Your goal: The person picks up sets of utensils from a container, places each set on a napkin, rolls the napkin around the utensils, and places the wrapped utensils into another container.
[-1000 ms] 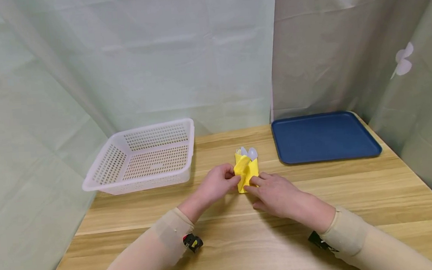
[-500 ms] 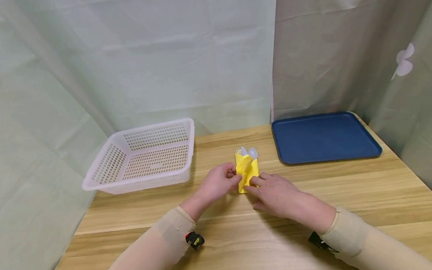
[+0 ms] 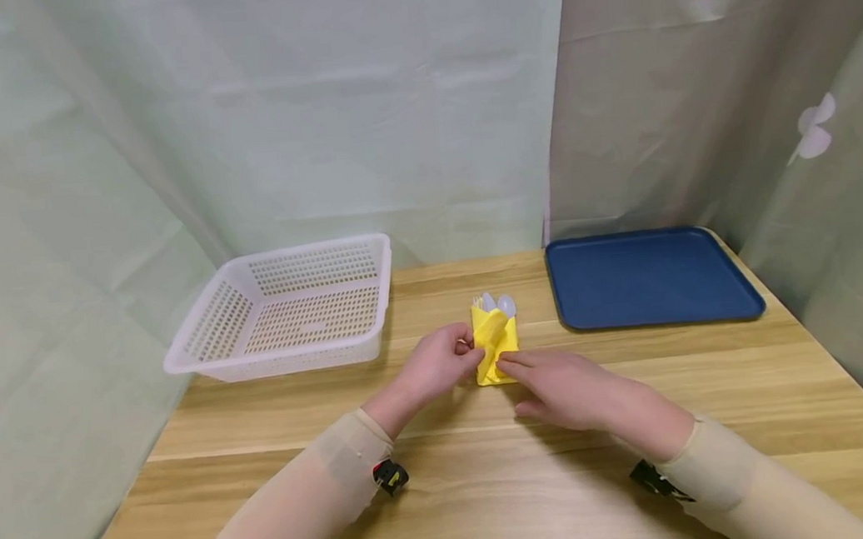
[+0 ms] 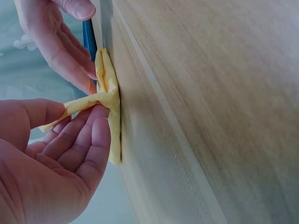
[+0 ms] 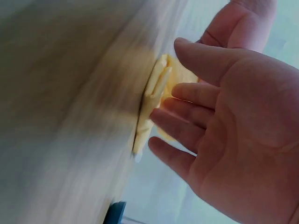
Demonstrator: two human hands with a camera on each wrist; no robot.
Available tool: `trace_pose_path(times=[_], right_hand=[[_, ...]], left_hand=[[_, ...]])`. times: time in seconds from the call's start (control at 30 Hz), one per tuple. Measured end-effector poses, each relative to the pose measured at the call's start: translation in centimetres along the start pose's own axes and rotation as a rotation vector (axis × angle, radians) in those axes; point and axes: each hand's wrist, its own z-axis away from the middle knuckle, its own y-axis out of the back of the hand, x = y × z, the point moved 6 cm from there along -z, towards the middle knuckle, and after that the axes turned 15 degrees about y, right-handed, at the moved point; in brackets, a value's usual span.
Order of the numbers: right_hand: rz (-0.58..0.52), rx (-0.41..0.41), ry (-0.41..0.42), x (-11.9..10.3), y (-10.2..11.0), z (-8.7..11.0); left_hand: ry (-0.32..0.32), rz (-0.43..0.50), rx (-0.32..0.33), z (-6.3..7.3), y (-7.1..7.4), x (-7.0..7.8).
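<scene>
A folded yellow napkin [image 3: 506, 346] lies flat on the wooden table in the head view. From its far end stick out the tips of a fork [image 3: 476, 303], a pale narrow utensil [image 3: 489, 301] and a spoon [image 3: 507, 305]; the napkin covers their lower parts. My left hand [image 3: 438, 362] pinches a raised flap of the napkin between thumb and fingers, as the left wrist view shows. On the right side, my right hand [image 3: 563, 385] has its fingers extended at the near part of the napkin; whether they touch it is unclear.
At the back left stands a white perforated plastic basket [image 3: 280, 365]. A blue tray [image 3: 653, 279] lies at the back right. Pale curtains [image 3: 362, 141] hang behind the wooden table [image 3: 462, 493] and on both sides.
The flap in my left hand has shifted slightly right and lies lower across the napkin. My right hand has drawn back a little to the right, its fingers now straighter.
</scene>
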Motion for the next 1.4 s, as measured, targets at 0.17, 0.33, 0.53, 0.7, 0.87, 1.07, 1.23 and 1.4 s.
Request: trace_pose_path(times=[0.17,0.33,0.53,0.7,0.87,1.07,1.23,1.4], right_hand=[[0.026,0.014,0.031,-0.5,0.1,0.8],[0.034,-0.007,0.021,-0.9,0.1,0.9],[0.038,-0.013,0.03,-1.1,-0.1,0.9],[0.038,-0.028,0.021,-1.2,-0.1,0.8],[0.031,-0.049,0.003,-1.3,-0.1,0.7],[0.027,-0.062,-0.007,-1.3,-0.1,0.7],[0.026,-0.074,-0.014,-1.2,-0.2,0.6],[0.037,-0.069,-0.005,-1.2,-0.2,0.6]], left_hand=[[-0.006,-0.032,0.01,0.0,0.0,0.1],[-0.003,-0.046,0.007,0.0,0.1,0.2],[-0.008,-0.089,0.038,0.0,-0.1,0.6],[-0.033,-0.161,0.091,0.2,-0.3,1.5],[-0.061,-0.197,0.122,0.4,-0.7,2.1],[-0.076,-0.201,0.13,0.3,-1.1,2.2],[-0.102,-0.212,0.137,0.2,-1.4,2.3],[-0.126,-0.241,0.161,0.2,-1.6,2.4]])
